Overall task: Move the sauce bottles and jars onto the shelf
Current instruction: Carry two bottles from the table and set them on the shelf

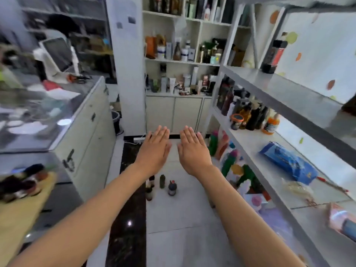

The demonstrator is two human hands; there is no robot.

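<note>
Both arms out front, palms down, fingers straight and together, holding nothing: left hand and right hand sit side by side with a narrow gap, hovering above the floor. Task items: small cluster of sauce bottles standing upright on the pale tiled floor, below the hands and nearer the body in frame. I count at least 3: a dark brown bottle with pale label partly behind the left forearm, a slim dark green bottle, and a squat dark bottle with red cap. Long axes vertical, so a top-down or side grasp looks workable. Cluster lies between the 2 wrists, slightly left of centre; left hand is nearer the brown one, right hand nearer the red-capped one. My read: nothing picked up yet, next move is a reach down. Target is likely the white metal shelving unit to the right, middle tier already carrying dark bottles and an orange-lidded jar, plus a blue plastic packet. Narrow aisle, counter on the left, white cabinet shelves at the far end. Frame edges blurred.
</note>
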